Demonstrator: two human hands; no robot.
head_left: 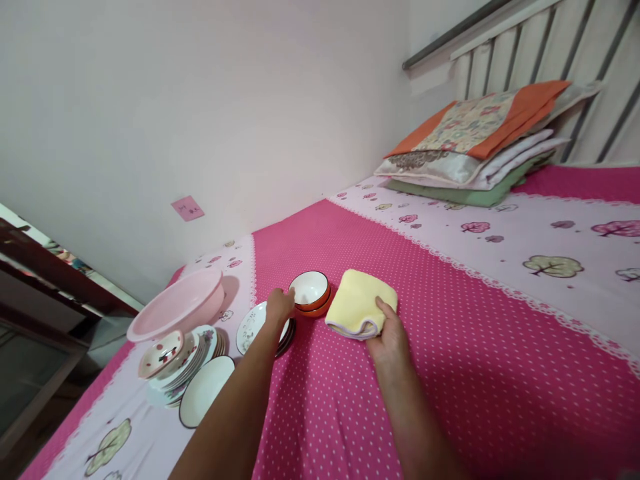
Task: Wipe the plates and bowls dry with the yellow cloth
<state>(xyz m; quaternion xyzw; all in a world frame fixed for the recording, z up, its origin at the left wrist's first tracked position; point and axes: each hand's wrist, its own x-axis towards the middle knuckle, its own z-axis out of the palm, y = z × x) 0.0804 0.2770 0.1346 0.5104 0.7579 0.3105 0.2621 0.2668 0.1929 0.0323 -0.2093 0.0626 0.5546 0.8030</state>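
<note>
Orange bowls [312, 293] nest; a pink card [187, 208] shows unreadable marks.

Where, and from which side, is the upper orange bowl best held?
Probably by the left rim, from the left and above: the upper orange bowl faces up, so its exposed rim could be pinched there. The left hand is at that side; the right hand holds the yellow cloth opposite.

Has a bare left forearm [233, 413] and a bare right forearm [413, 413], both smooth, narrow at the front, broader toward the lower edge. Ends in an uncovered left hand [280, 305] and right hand [389, 333], with a slim right thumb [386, 309].
</note>
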